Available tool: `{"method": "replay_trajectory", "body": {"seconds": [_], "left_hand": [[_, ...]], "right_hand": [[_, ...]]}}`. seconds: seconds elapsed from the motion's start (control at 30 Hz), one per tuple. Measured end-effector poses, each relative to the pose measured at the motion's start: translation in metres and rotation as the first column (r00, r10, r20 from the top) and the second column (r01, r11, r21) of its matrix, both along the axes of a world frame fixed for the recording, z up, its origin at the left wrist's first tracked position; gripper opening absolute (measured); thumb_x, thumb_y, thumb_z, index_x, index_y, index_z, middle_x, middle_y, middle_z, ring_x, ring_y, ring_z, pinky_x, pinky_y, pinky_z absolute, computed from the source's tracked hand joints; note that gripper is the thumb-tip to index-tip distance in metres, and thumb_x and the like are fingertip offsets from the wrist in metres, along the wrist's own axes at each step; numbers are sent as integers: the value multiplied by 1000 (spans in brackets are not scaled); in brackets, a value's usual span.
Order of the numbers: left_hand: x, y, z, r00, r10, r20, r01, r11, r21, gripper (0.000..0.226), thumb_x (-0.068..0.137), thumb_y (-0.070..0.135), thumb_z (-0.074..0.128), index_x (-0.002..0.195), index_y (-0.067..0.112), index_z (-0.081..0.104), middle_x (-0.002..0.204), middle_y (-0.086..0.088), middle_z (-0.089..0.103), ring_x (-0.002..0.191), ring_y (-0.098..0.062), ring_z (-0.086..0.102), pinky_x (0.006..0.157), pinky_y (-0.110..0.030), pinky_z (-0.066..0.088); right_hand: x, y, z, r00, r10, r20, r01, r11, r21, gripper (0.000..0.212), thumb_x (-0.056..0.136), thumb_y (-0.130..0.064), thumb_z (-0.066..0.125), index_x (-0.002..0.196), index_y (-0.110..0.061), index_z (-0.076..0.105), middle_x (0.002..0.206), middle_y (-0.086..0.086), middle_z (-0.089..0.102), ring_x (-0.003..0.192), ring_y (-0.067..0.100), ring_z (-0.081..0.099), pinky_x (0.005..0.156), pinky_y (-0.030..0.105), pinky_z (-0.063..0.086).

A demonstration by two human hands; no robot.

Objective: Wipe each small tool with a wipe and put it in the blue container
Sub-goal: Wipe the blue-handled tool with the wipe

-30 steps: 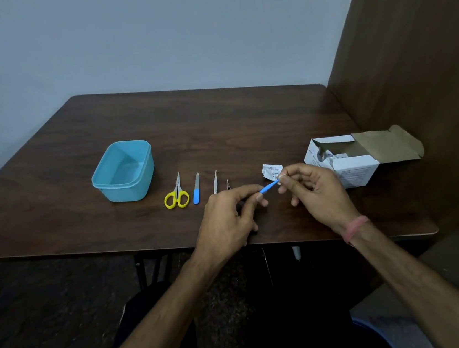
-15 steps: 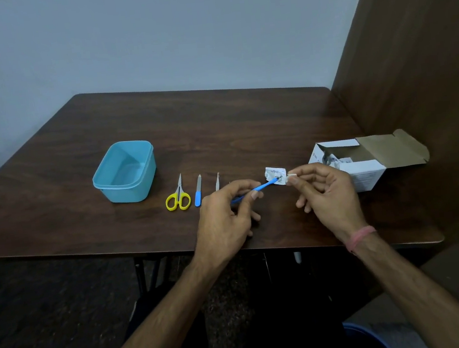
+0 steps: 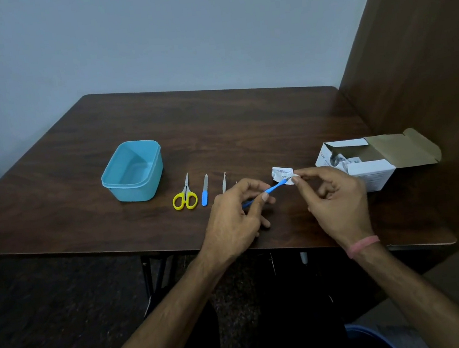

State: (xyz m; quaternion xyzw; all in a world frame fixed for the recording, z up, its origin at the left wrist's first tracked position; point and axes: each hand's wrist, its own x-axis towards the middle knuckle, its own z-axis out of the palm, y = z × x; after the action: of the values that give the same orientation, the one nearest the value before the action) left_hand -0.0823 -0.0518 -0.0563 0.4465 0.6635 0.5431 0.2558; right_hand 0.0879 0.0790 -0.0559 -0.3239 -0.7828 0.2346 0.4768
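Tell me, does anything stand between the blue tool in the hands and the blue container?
On the table between the blue tool and the blue container lie tweezers, a file and scissors, all flat; lifted, it clears them.

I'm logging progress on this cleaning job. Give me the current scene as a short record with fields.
left hand: left hand grips the blue-handled tool
right hand: right hand pinches a small white wipe at the tool's tip
torn wrapper: wrapper on the table, just behind the tip
waiting tools: yellow scissors, blue-handled file, metal tweezers, in a row
blue container: blue container, no tools inside
wipe box: open white box, at right
surface: wooden table
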Motion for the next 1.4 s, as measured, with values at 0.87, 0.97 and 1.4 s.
{"method": "replay_trajectory", "body": {"seconds": [0.87,0.97,1.4], "left_hand": [[-2,1,-5,988,-24,-150,25,1000,7,27,112,13,64,116,33,81,98,16,82,66,-11,79,52,-27,61],[-3,0,-6,986,-17,-166,19,1000,7,25,112,14,64,117,30,82,98,15,82,66,-11,79,53,-33,64],[-2,1,-9,984,-10,-178,14,1000,19,24,111,15,65,123,28,82,98,16,83,61,-10,76,53,-26,60]], "right_hand": [[-2,-2,-5,985,21,171,-59,974,220,10,100,-15,80,108,-19,85,100,-8,75,58,11,55,59,28,52],[-2,-1,-5,984,28,173,-65,976,210,11,98,-14,82,107,-20,85,96,-11,74,55,11,53,57,26,48],[0,0,-1,989,12,147,-38,985,170,12,99,-7,80,105,-16,86,87,-23,64,65,0,55,65,8,38]]}}
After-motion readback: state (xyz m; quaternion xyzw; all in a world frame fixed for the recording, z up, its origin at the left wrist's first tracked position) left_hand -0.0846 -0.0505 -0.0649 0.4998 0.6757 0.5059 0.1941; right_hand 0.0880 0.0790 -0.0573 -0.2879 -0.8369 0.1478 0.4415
